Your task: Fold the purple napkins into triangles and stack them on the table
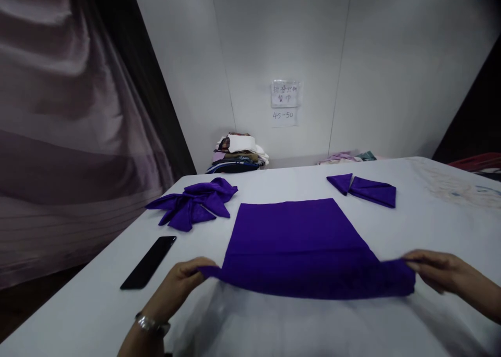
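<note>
A purple cloth napkin (289, 226) lies spread on the white table, its near edge lifted and folded over toward the far side. My left hand (188, 276) pinches the near left corner between thumb and fingers. At the near right corner, my right hand (434, 271) is closed on the same cloth. Between the two hands the raised edge sags slightly. A crumpled pile of purple cloths (195, 203) sits beyond my left hand. Farther off on the right is a folded purple cloth (373, 191), with a small purple triangle of cloth beside it.
A black phone (148, 263) lies on the table (274, 325) left of my left hand. Stacked clothes (237, 153) stand behind the far edge, by a wall with a handwritten paper sign (285, 96). A pinkish curtain (70, 138) hangs at the left.
</note>
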Demonstrator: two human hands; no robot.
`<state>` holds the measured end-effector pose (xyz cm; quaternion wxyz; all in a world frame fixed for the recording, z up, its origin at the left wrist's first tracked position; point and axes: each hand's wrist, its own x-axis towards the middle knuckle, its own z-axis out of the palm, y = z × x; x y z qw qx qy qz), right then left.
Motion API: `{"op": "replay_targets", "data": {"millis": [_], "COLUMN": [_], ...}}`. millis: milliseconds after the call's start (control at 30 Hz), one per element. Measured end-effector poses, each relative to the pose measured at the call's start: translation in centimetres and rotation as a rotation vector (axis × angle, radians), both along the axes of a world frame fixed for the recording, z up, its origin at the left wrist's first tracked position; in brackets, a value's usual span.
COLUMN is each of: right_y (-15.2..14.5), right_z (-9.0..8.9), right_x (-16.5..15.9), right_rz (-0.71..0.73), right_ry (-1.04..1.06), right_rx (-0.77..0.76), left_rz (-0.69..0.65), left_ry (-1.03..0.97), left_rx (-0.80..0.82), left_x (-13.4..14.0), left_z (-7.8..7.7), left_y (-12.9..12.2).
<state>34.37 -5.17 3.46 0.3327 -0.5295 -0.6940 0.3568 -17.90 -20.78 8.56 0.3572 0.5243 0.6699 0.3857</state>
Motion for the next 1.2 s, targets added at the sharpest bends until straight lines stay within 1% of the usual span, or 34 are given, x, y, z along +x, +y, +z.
{"op": "replay_targets", "data": {"millis": [33,100,167,233,300,367,467,567,667,767,867,1067,1200], "right_y": [0.9,2.9,5.3,7.6,9.9,11.8,14.3,16.4,18.4,19.9,21.1,23.1,23.5], "right_z": [0.6,1.4,1.2,0.3,-1.1,-2.4,-3.8,-4.7,-5.1,-5.1,-4.9,-5.3,-5.9], "right_x": [-0.8,-2.4,-4.0,-5.2,-6.1,-6.8,-7.6,-8.2,-9.1,-10.2,-11.3,-12.7,-13.0], "right_rz": [0.035,0.030,-0.008,-0.024,-0.056,-0.081,-0.058,-0.064,-0.118,-0.138,-0.127,-0.104,-0.125], "right_ry": [-0.039,-0.095,-0.142,-0.200,-0.267,-0.299,-0.236,-0.164,-0.174,-0.234,-0.288,-0.429,-0.491], "right_rx": [-0.015,0.010,0.094,0.164,0.214,0.238,0.205,0.167,0.156,0.156,0.170,0.161,0.147], "left_rz": [0.036,0.119,0.171,0.212,0.241,0.277,0.361,0.433,0.471,0.479,0.456,0.402,0.424], "left_ry": [-0.018,-0.086,-0.186,-0.249,-0.239,-0.191,-0.080,0.075,0.247,0.412,0.545,0.688,0.735], "left_rx": [0.052,0.132,0.146,0.099,0.059,0.046,0.052,0.046,0.017,-0.037,-0.093,-0.179,-0.210], "left_x": [-0.1,-0.1,0.1,0.3,0.3,0.2,-0.4,-0.9,-1.2,-1.2,-1.2,-1.1,-0.9], "left_z": [-0.1,-0.8,-1.9,-3.2,-4.5,-5.8,-7.1,-7.8,-8.3,-8.6,-8.7,-8.8,-8.9], "left_y": [1.1,3.9,7.1,10.1,12.6,14.5,16.5,18.0,19.2,20.0,20.3,20.2,20.1]}}
